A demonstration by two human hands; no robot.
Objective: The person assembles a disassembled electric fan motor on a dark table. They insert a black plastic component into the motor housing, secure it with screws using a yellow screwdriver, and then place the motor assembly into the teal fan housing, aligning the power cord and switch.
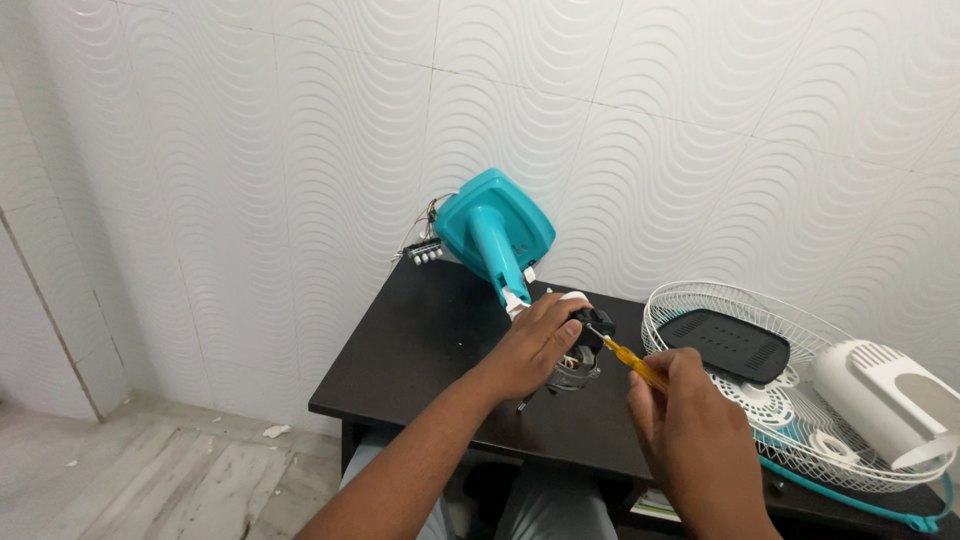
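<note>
My left hand [535, 345] grips the fan motor [578, 362] on the surface [420, 340]; my right hand [690, 420] holds the yellow screwdriver [632, 362], slanting up-left into the motor's top.

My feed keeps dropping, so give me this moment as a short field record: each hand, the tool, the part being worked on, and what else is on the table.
left hand: left hand clasps the fan motor from above
right hand: right hand in a closed grip on the yellow-handled screwdriver
tool tip: at the dark part on top of the motor
stand: teal fan base tipped on its side, loose wires at its back
table: black table
right side: white wire guard, black panel, white motor cover
</note>
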